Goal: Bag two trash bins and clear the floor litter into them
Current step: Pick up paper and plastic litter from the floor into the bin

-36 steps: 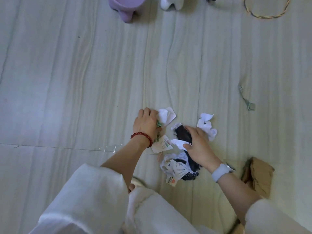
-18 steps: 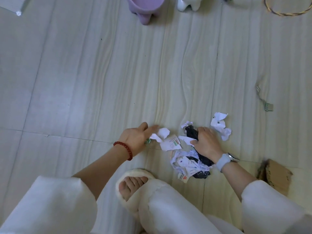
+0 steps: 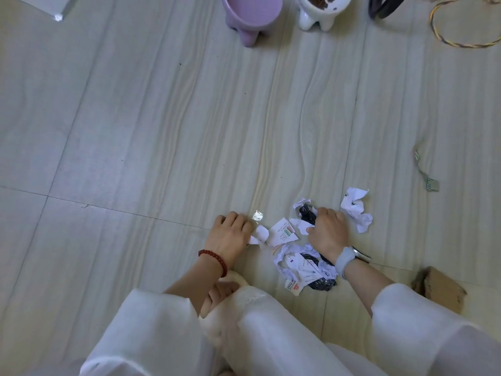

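A heap of crumpled white paper scraps and black plastic (image 3: pixel 306 270) lies on the pale floor in front of my knees. My right hand (image 3: pixel 329 232), with a grey watch on the wrist, grips a black crumpled piece (image 3: pixel 306 213) and some white scraps at the top of the heap. My left hand (image 3: pixel 230 234), with a red bead bracelet, has curled fingers pinching a small white paper scrap (image 3: pixel 260 234). A flat printed paper piece (image 3: pixel 283 233) lies between the hands. Another crumpled white paper (image 3: pixel 355 207) lies just right of my right hand. No trash bin shows.
A purple footed pot (image 3: pixel 250 14) and a white footed pot (image 3: pixel 320 12) stand at the top. A yellow cord loop (image 3: pixel 461 42) lies top right, a small cable with connector (image 3: pixel 427 177) at right, a cardboard piece (image 3: pixel 442 291) lower right. My slippered foot (image 3: pixel 225 291) is below my left hand.
My left hand's fingers went from stretched out to curled on the white scrap beside the heap. My right hand kept its grip on the black piece. The camera view tilted further forward.
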The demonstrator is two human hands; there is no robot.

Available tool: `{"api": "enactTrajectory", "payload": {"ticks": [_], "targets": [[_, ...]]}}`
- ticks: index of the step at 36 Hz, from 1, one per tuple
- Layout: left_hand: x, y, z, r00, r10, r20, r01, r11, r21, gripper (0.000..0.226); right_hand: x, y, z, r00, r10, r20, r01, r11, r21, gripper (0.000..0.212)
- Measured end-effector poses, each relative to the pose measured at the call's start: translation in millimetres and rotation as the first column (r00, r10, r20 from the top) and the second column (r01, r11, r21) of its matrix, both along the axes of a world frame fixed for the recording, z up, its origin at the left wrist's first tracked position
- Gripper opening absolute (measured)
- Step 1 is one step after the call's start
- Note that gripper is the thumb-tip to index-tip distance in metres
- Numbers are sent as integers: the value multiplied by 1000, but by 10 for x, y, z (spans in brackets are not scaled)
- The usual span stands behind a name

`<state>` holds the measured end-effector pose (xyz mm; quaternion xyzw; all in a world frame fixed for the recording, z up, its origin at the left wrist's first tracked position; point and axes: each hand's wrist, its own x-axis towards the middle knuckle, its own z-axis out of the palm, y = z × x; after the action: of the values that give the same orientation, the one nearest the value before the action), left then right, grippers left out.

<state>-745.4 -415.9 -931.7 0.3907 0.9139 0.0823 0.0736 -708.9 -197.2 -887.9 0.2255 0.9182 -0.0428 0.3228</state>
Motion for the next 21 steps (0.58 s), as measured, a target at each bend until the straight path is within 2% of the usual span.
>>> {"api": "enactTrajectory", "payload": {"ticks": [5,8,11,12,14,17,19,21], "targets": [[11,-76,-65,996,-66,-63,73,991,109,16,1,-29,63,1000,2,10,-2,1000,2,35],[-75,-95,5,996,-60,-60,68,989,133,15,-49,-68,143,999,-5,35,7,998,-67,31],[-245,-115,246,996,77,49,-82,992,99,55,-147,-164,342,999,-23,-23,20,992,-124,30],[-303,-130,362,988,133,74,-140,984,113,61,-189,-214,458,998,-22,-61,13,991,-134,30],[-408,-166,647,963,234,130,-256,948,187,59,-278,-335,756,990,-1,-141,-21,988,-155,29],[-486,-271,1306,849,435,300,-510,823,251,35,-418,-574,1303,968,17,-252,-73,975,-212,28],[-462,-417,1813,700,578,420,-694,689,208,15,-518,-764,1694,951,28,-307,-108,962,-249,30],[-380,-617,2317,573,673,469,-806,567,171,10,-607,-984,2110,939,33,-343,-139,946,-291,33]]}}
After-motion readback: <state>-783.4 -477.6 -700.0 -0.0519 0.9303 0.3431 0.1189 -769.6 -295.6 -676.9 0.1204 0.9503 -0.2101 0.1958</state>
